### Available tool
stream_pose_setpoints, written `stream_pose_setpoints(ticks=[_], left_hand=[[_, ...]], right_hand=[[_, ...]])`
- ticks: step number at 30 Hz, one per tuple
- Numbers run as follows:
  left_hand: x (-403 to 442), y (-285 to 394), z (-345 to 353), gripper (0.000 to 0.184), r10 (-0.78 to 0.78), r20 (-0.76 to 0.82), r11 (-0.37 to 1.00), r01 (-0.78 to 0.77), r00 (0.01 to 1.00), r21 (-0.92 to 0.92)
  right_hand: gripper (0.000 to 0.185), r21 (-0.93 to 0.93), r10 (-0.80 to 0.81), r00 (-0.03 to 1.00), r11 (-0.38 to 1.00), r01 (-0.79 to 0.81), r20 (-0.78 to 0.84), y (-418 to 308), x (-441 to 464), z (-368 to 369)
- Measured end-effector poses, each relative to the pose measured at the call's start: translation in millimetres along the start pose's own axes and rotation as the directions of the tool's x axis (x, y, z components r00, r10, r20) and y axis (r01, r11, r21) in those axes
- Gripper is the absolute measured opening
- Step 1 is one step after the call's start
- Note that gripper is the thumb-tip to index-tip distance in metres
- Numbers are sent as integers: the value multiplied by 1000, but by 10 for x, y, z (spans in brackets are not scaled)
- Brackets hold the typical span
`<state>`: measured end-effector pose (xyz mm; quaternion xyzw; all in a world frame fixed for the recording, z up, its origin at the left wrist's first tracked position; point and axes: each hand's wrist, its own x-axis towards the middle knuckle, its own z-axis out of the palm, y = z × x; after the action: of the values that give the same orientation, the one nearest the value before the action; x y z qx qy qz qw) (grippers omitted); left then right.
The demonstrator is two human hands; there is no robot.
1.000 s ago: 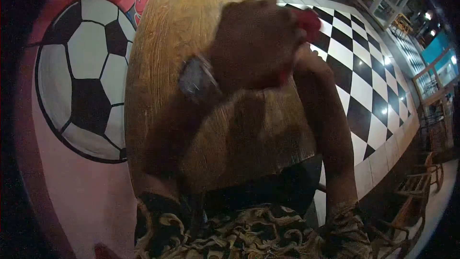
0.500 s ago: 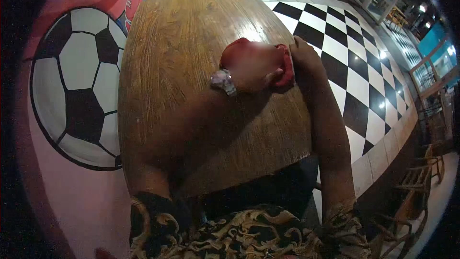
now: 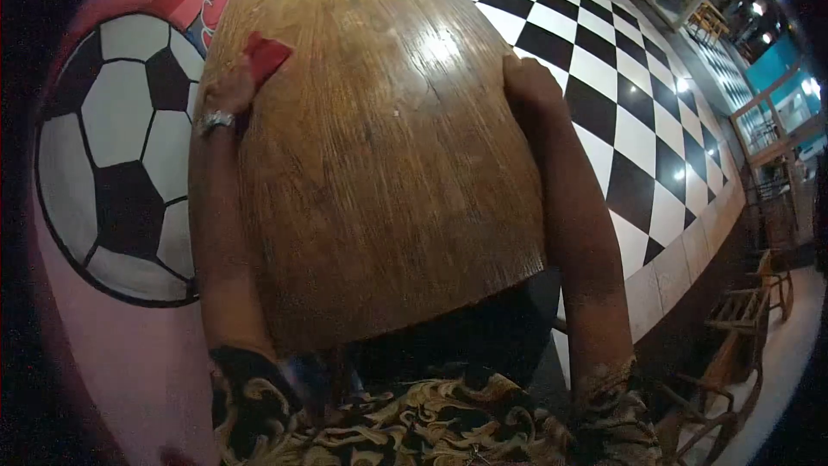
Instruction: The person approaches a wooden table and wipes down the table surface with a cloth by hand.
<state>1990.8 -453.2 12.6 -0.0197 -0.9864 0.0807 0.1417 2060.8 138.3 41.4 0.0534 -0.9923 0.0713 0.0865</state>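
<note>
A red cloth (image 3: 269, 57) lies on the wooden table (image 3: 388, 181) near its left edge, partly covered by my left hand (image 3: 229, 91). The fingers of that hand are closed on the cloth, and a light-coloured watch or bracelet circles the wrist. On the opposite side, my right hand (image 3: 532, 85) grips the table's right edge, its fingers curled and partly hidden. The tabletop shows wood grain and a bright light reflection toward the far right.
Along the left stands a wall with a painted football (image 3: 129, 155). A black-and-white checkered floor (image 3: 604, 78) stretches to the right of the table. Wooden chairs (image 3: 742, 311) are at the lower right, and glass doors (image 3: 768, 125) stand farther back.
My left hand has swept the red cloth from the table's right side across to its left edge. My right hand stays at the right edge, and the view has shifted slightly.
</note>
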Motion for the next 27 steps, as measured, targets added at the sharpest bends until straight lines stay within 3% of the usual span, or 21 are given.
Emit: stream_pose_setpoints(ticks=[2, 3, 4, 5, 6, 7, 9, 10, 12, 13, 14, 16, 17, 19, 20, 21, 22, 23, 25, 26, 27], left_hand=[[-42, -303, 172, 50, -84, -48, 986, 90, 995, 137], [-26, -269, 232, 49, -56, -62, 978, 67, 997, 200], [6, -193, 307, 48, 22, -91, 966, 2, 996, 258], [-18, 98, 102, 45, 260, 20, 913, -253, 965, 319], [116, 285, 214, 45, 270, 9, 914, -259, 963, 313], [257, 498, 346, 44, 376, -67, 927, -375, 924, 15], [32, 1347, -166, 43, 452, 20, 885, -445, 892, -137], [-104, 1810, -491, 42, 488, 63, 858, -465, 871, -217], [-453, 2586, -950, 45, 489, 131, 829, -412, 862, -379], [-620, 2904, -1140, 46, 541, 117, 788, -453, 833, -417], [-786, 3182, -1288, 48, 612, 78, 728, -521, 787, -445], [-1075, 3507, -1345, 49, 809, -126, 493, -779, 575, -387], [-1144, 3579, -1352, 49, 810, -128, 490, -780, 572, -389], [-1239, 3658, -1348, 50, 868, -224, 337, -856, 444, -392], [-1184, 3625, -1314, 50, 869, -222, 334, -856, 442, -395], [-1024, 3526, -1231, 50, 820, -176, 366, -736, 544, -570], [-784, 3355, -976, 50, 778, -178, 396, -691, 602, -604], [-534, 3181, -678, 51, 732, -180, 421, -644, 657, -638], [-232, 2567, -289, 50, 703, -261, 456, -701, 661, -548], [-134, 2253, -270, 51, 677, -53, 689, -657, 734, -305], [-14, 1903, -223, 52, 570, 123, 819, -574, 812, 0]], right_hand=[[54, 155, 129, 992, 979, -129, 11, -21, 46, 61], [60, 188, 122, 993, 975, -119, -1, -35, 44, 52], [56, 98, 33, 999, 995, -28, -44, -31, 7, 38], [51, -2, -57, 995, 998, 58, -86, -38, -35, 10], [47, -106, -146, 981, 985, 133, -128, -39, -76, -9], [40, -72, -110, 985, 992, 101, -130, -88, -122, -74], [29, -28, -58, 995, 998, 56, -76, -143, -95, -137], [28, -107, -127, 983, 988, 113, -135, -104, -127, -71], [45, -125, -94, 995, 988, 91, -17, -97, -122, -171], [45, -131, -85, 996, 988, 81, -23, -63, -133, -213], [45, 24, -74, 997, 997, 74, -18, -10, -134, -210], [45, 177, -58, 998, 982, 60, -12, 123, -37, -83], [48, 144, -100, 995, 985, 97, 12, 224, 124, 88], [51, 115, -139, 989, 984, 134, 40, 279, 149, 130], [54, 407, -19, 991, 913, -37, 132, 248, 66, 5], [55, 535, 27, 981, 836, -127, 191, 250, 46, -3], [56, 642, 72, 966, 735, -220, 249, 266, 35, 7], [39, 641, 38, 978, 749, -165, 207, 304, 91, 129], [41, 594, 0, 991, 800, -82, 137, 333, 72, 188], [42, 531, -12, 995, 846, -45, 104, 295, 52, 137], [43, 470, -21, 998, 883, -10, 60, 254, -8, 95]])
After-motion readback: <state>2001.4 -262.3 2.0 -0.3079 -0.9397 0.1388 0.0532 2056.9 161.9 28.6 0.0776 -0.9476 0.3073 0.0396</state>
